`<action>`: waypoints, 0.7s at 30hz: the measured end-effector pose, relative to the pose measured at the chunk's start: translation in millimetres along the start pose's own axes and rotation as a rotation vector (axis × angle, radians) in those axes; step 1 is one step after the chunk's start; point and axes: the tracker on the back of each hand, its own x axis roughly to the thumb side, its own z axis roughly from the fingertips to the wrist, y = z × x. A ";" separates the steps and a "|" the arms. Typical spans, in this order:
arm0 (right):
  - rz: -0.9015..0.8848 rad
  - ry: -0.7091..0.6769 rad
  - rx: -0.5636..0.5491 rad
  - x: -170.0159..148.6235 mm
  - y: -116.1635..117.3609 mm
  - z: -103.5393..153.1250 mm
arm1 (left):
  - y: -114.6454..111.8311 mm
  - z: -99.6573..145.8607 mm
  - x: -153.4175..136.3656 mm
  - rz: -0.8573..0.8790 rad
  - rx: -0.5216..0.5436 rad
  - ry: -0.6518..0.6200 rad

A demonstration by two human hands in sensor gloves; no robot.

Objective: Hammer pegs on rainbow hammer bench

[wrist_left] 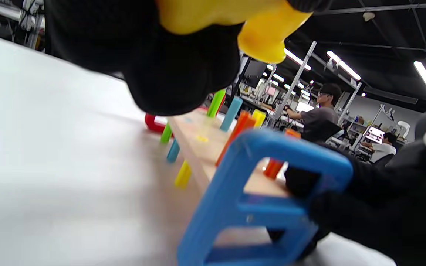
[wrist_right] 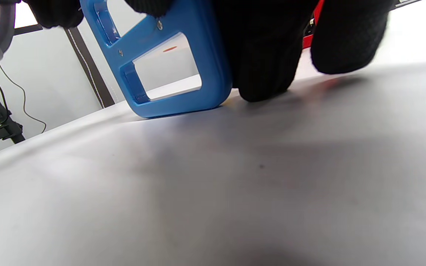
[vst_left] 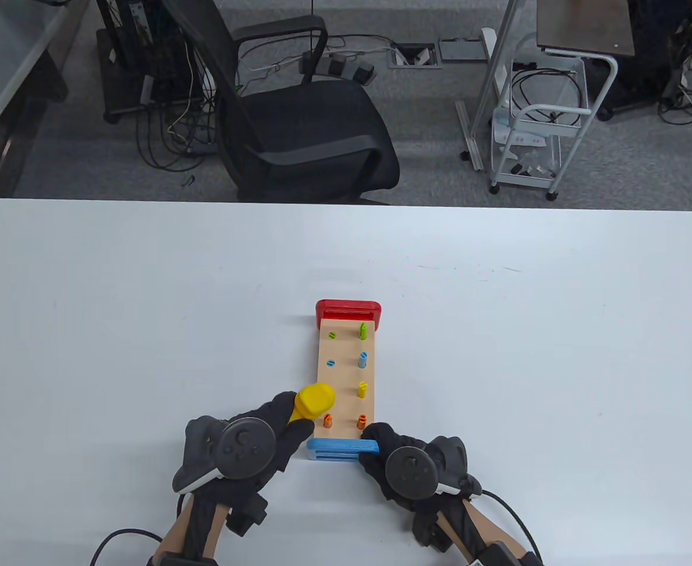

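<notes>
Rainbow hammer bench (vst_left: 346, 383) sits mid-tabletop (vst_left: 145, 324), right hand (vst_left: 408, 466) gripping its near blue end (vst_left: 340, 448); left hand (vst_left: 246, 442) clutches the yellow hammer (vst_left: 315, 400) over the near-left orange peg (vst_left: 328, 420). Best to strike squarely down, keeping the bench braced

Wooden bench (vst_left: 346, 377), red, blue ends; left pegs sunk, right raised.

Black knit gloves (grey round trackers strapped on) (vst_left: 246, 448).
</notes>
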 end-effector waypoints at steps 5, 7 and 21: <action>0.012 0.006 -0.001 0.7 0.0 0.3 | -9.1 -2.6 0.7 -0.005 -0.018 0.007; 0.018 0.008 -0.003 0.9 0.0 0.4 | -7.8 -1.2 5.5 0.011 0.017 -0.008; 0.021 0.007 -0.006 1.4 0.2 0.6 | -6.2 1.2 9.9 0.053 0.072 0.006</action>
